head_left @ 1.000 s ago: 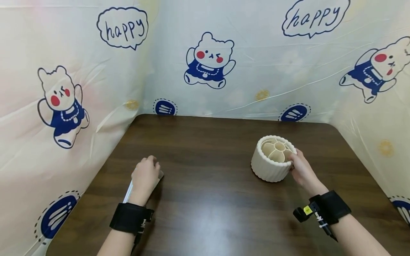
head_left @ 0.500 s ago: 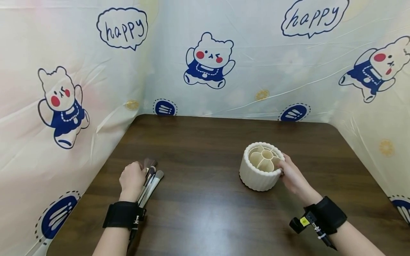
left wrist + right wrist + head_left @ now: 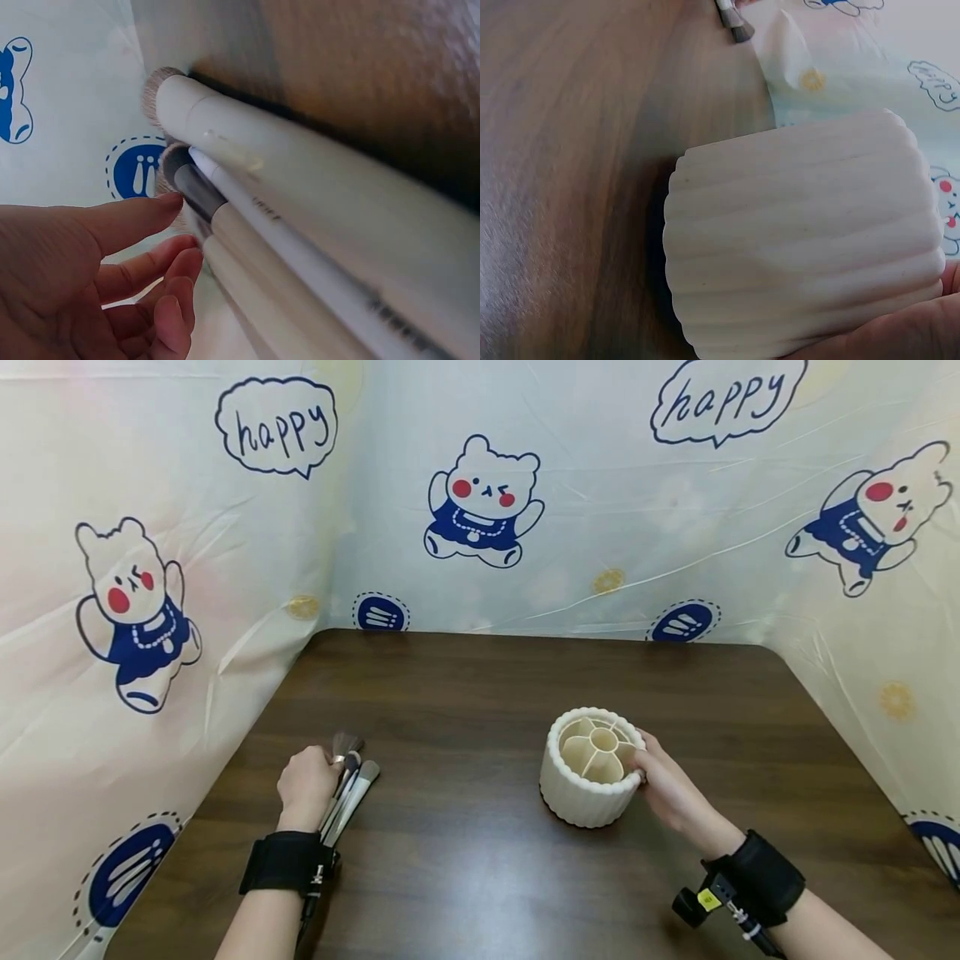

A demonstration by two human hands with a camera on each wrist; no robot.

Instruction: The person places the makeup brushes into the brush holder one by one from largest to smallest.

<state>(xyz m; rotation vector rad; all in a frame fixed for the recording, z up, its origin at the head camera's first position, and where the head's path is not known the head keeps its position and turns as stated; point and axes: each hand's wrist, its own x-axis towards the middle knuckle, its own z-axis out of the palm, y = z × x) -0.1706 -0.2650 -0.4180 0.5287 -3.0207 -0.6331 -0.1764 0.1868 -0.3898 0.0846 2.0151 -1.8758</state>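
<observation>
A person's left hand (image 3: 307, 785) is at the bristle ends of a bundle of makeup brushes (image 3: 355, 795), at the left of a dark wooden table (image 3: 465, 710); whether every brush lies flat on the wood cannot be told. Thumb and forefinger curve toward the brush necks, tips a little apart, near a dark-collared brush (image 3: 201, 196); whether they pinch a brush or merely touch one is unclear from here. The careful way, it seems, is to take a single brush by its collar, clear of the bristles, and ease it off without rolling its neighbours. A wide white brush (image 3: 285, 142) is bunched close with the slimmer handles and could easily be dragged along.

Well apart to the right, a ribbed cream holder (image 3: 577, 797) shows its open mouth; whether its base sits fully on the wood is hard to judge. Petal-shaped compartments ring a round central tube, and no brush shows in those in view.

At far right, the right hand (image 3: 667, 789) is clamped on the holder's wall, thumb at the rim, the other fingers largely hidden outside. A steady hold with the thumb clear of the openings would likely serve best.
</observation>
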